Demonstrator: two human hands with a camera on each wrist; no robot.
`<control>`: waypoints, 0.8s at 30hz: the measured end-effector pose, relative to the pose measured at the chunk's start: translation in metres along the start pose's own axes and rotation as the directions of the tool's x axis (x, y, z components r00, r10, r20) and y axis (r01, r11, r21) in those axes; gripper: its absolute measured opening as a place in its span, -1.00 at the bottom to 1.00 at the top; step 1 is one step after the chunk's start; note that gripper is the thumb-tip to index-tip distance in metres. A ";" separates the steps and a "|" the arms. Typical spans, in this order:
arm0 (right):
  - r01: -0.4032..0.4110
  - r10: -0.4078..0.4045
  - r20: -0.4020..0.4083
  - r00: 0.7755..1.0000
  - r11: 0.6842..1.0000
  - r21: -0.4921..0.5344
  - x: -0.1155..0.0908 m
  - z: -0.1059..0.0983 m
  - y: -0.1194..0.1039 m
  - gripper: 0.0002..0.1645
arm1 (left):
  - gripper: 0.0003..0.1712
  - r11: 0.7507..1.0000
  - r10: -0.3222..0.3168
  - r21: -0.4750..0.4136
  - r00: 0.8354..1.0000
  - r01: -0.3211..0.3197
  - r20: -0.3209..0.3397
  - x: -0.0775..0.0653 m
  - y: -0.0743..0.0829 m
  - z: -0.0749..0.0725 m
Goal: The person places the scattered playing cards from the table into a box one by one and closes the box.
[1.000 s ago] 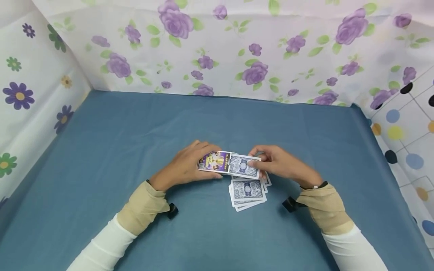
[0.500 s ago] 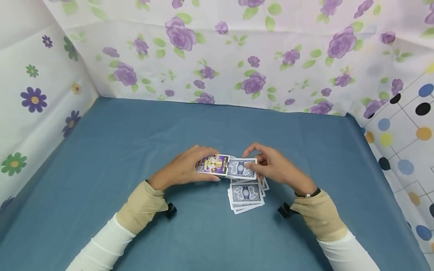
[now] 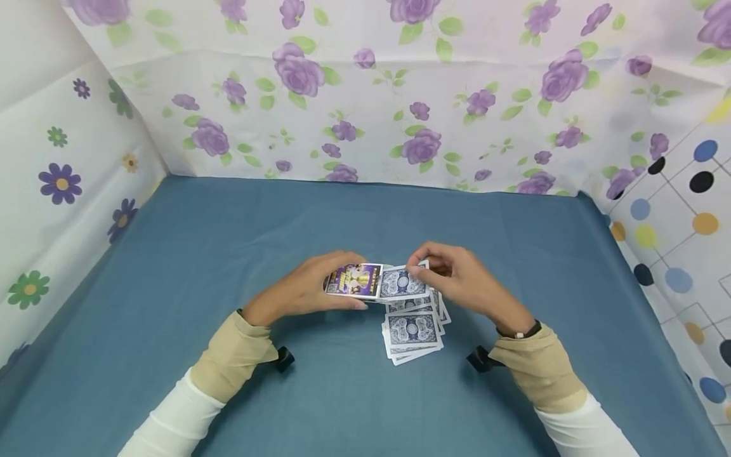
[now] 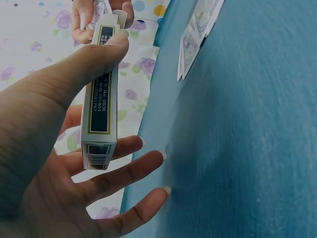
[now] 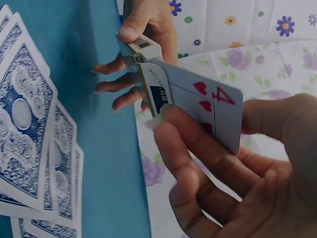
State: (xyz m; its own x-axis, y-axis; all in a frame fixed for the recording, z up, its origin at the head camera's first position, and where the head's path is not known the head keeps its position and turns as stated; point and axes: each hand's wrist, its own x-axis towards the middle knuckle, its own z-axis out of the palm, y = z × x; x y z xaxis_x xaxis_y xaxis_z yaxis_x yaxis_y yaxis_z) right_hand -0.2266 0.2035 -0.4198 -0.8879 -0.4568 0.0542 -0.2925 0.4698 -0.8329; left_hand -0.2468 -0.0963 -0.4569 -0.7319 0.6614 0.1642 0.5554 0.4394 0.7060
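Observation:
My left hand (image 3: pixel 308 285) holds a purple and gold playing-card box (image 3: pixel 355 280) above the table, with the thumb along one narrow side. In the left wrist view, the box's dark side label (image 4: pixel 102 101) shows and several fingers spread past it. At the box's right-hand mouth is a blue-backed playing card (image 3: pixel 402 283), its near end overlapping the opening. My right hand (image 3: pixel 459 276) pinches that card by its far upper corner. The right wrist view shows the card's face (image 5: pixel 205 101), a four of hearts, beside the raised box flap (image 5: pixel 161 91).
Just below the hands, a loose, fanned pile of blue-backed cards (image 3: pixel 412 331) lies face down on the blue tablecloth (image 3: pixel 257 222). Floral sheets (image 3: pixel 422 146) rise behind the table and at its left; a dotted sheet (image 3: pixel 679 279) hangs at the right.
My right thumb and index finger have moved from the card's end to its upper corner, and the card now tilts slightly. The left hand still holds the box; the head view shifts a little.

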 end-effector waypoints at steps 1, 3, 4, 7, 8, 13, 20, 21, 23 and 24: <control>0.002 -0.002 0.013 1.000 1.000 -0.004 0.000 0.000 -0.002 -0.75 | -0.25 1.000 -0.001 -0.004 1.000 0.001 -0.003 -0.001 -0.001 0.000; 0.011 -0.012 0.062 0.998 1.000 0.012 -0.002 0.000 -0.002 -0.73 | -0.24 1.000 -0.012 -0.014 1.000 0.012 0.004 -0.004 -0.001 0.001; 0.010 -0.013 0.097 0.995 0.999 0.032 -0.003 0.000 -0.001 -0.71 | -0.24 1.000 -0.018 -0.014 1.000 0.018 0.010 -0.005 -0.002 0.002; 0.013 -0.041 0.203 0.978 0.990 0.140 -0.008 -0.001 0.005 -0.67 | -0.23 0.999 -0.021 -0.026 0.999 0.022 0.029 -0.008 -0.002 0.004; 0.010 -0.057 0.236 0.970 0.981 0.194 -0.009 -0.002 0.007 -0.65 | -0.23 0.999 -0.019 -0.031 0.999 0.020 0.032 -0.008 -0.002 0.003; -0.026 -0.099 0.326 0.940 0.933 0.359 -0.008 -0.013 0.008 -0.56 | -0.23 0.999 0.008 -0.035 1.000 -0.008 0.011 -0.005 -0.001 -0.003; -0.089 -0.062 0.385 0.921 0.928 0.362 -0.007 -0.017 0.008 -0.51 | -0.22 0.999 -0.020 -0.038 0.999 0.021 0.041 -0.006 -0.002 -0.006; -0.084 -0.065 0.382 0.922 0.929 0.361 -0.005 -0.017 0.007 -0.51 | -0.22 0.999 -0.020 -0.047 0.999 0.022 0.038 -0.006 -0.002 -0.006; -0.064 -0.076 0.372 0.925 0.935 0.349 -0.002 -0.017 0.007 -0.53 | -0.23 0.998 -0.016 -0.061 0.999 0.018 0.032 -0.006 -0.002 -0.007; -0.058 -0.077 0.367 0.927 0.938 0.342 0.000 -0.017 0.006 -0.54 | -0.23 0.998 -0.012 -0.063 0.999 0.014 0.031 -0.005 -0.001 -0.008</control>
State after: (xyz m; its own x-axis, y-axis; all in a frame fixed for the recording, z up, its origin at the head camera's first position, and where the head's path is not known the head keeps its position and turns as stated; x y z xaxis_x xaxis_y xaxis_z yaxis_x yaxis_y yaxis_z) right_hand -0.2342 0.2194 -0.4155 -0.6701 -0.7370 -0.0880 -0.1015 0.2085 -0.9727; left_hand -0.2466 -0.1051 -0.4536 -0.7259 0.6745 0.1349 0.5193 0.4088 0.7505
